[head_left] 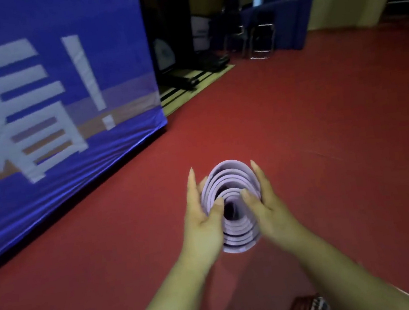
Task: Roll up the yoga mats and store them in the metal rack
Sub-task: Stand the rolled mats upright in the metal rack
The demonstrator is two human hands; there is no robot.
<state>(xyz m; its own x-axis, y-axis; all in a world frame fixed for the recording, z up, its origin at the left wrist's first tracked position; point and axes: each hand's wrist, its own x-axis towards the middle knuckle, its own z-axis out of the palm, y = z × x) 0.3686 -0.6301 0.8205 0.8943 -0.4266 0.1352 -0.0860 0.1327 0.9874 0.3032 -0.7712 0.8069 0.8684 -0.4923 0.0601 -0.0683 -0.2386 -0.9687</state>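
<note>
Gripping the rolled lilac yoga mat [228, 177] end-on, both hands are clamped to it just below centre, around 6 o'clock in the head view. We're looking straight down the spiral: loose coils, with a dark hollow in the middle. The left hand [201, 224] is on the roll's 9 o'clock side, fingers laid up along the outer wrap and thumb hooked over the end onto the inner coils, pinching the layers. The right hand [270, 207] mirrors it at 3 o'clock, thumb pressed onto the coils and fingers along the outside. Red floor [326, 138] lies all around; whether the roll's far end touches it can't be told. Out at 9 to 10 o'clock stands a blue banner [57, 70] with big white lettering, its cloth hem meeting the floor. Up at 1 o'clock, in the dim far corner, are metal-framed chairs [261, 38], well apart from the mat.
</note>
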